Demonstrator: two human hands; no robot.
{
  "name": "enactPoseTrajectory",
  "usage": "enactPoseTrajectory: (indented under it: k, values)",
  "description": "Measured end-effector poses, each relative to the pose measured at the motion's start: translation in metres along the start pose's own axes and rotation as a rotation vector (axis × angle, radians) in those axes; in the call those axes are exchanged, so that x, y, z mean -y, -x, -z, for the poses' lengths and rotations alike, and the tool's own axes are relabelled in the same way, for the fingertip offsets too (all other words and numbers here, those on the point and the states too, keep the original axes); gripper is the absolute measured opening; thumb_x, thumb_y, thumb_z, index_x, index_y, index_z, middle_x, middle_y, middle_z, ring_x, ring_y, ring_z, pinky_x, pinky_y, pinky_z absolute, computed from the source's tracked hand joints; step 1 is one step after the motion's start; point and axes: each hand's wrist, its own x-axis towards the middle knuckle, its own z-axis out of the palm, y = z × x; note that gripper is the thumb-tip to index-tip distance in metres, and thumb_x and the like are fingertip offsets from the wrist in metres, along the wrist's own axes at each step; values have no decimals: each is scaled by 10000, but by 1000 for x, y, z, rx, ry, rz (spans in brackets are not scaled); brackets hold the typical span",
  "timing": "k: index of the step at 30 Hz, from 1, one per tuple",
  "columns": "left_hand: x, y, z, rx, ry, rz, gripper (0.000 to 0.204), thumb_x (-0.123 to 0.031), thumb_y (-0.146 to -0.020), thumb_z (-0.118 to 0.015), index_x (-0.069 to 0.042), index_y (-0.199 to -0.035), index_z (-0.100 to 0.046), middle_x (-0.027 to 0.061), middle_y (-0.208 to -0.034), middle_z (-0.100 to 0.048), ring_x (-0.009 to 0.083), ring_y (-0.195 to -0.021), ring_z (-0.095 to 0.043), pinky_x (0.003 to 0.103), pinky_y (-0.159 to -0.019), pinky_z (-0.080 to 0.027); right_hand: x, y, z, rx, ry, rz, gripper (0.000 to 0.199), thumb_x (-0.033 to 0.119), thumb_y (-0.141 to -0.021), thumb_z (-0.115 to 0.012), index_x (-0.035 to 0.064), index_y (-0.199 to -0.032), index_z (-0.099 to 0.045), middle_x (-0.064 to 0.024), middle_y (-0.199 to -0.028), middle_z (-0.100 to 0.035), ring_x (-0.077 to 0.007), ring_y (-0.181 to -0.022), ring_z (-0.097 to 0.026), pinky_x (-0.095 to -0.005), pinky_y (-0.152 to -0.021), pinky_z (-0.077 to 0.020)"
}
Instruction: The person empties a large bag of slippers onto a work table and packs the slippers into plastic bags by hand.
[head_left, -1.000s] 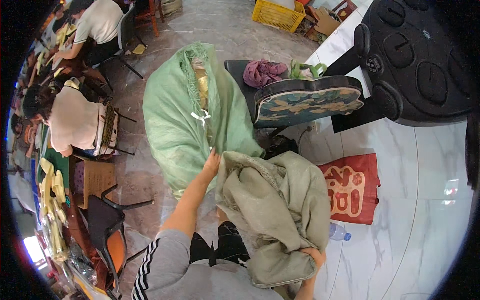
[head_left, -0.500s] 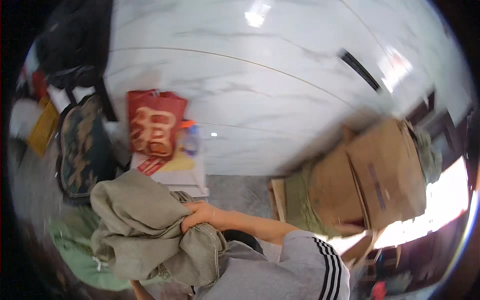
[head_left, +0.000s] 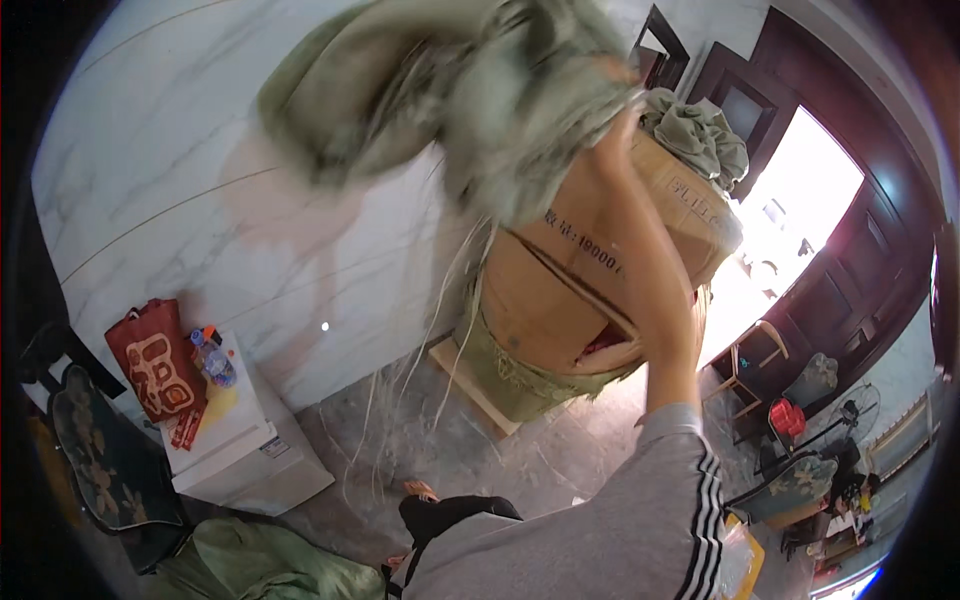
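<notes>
High in front of me, a crumpled grey-green cloth (head_left: pixel 470 110) hangs from my raised right hand (head_left: pixel 612 150). Motion blurs both, but the fingers look closed on the cloth's right end. Long pale threads (head_left: pixel 425 350) dangle beneath it. Part of the cloth is in front of the tall cardboard box stack (head_left: pixel 570 300), on top of which another bunched green cloth (head_left: pixel 700 140) lies. My left hand does not show.
A white cabinet (head_left: pixel 245 465) at the left carries a red bag (head_left: pixel 155 360) and a bottle (head_left: pixel 213 362). Near it stand a patterned chair (head_left: pixel 110 450) and a green cloth heap (head_left: pixel 270 565). Dark doors (head_left: pixel 850 240) flank a bright doorway at the right.
The cloth has gone from low at the left to high in front of the boxes, lifted by my right hand. My view has turned right, and my left arm is out of sight.
</notes>
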Motion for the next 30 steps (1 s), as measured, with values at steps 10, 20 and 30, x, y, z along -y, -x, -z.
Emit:
enactPoseTrajectory:
  k: [10,20,30]
  values:
    - [-17,77,-10,139,-372,338,281,-189,-928,-448,-56,-1138,-580,169,-1113,-564,374,-1042,-528,613,-829,-411,22,-212,238,-138,2066,418,505,45,-758,-566,194,-1238,-520,-167,-1207,-496,-402,-1087,-518,-454,-906,-448]
    - [-46,207,-49,363,-112,551,317,-243,-952,-420,-105,-1209,-544,134,-1239,-487,344,-1167,-434,586,-895,-370,-33,-213,375,435,2298,-699,1127,253,-620,-778,261,-1477,-45,-240,-1220,-545,-353,-1123,-542,-404,-954,-426]
    - [-41,140,-84,545,289,608,478,-431,-891,-479,-188,-1303,-480,114,-1397,-363,262,-1306,-301,524,-961,-344,37,-170,236,308,2484,-171,313,272,-793,-601,63,-1026,-616,-183,-1041,-629,-350,-972,-619,-476,-790,-503]
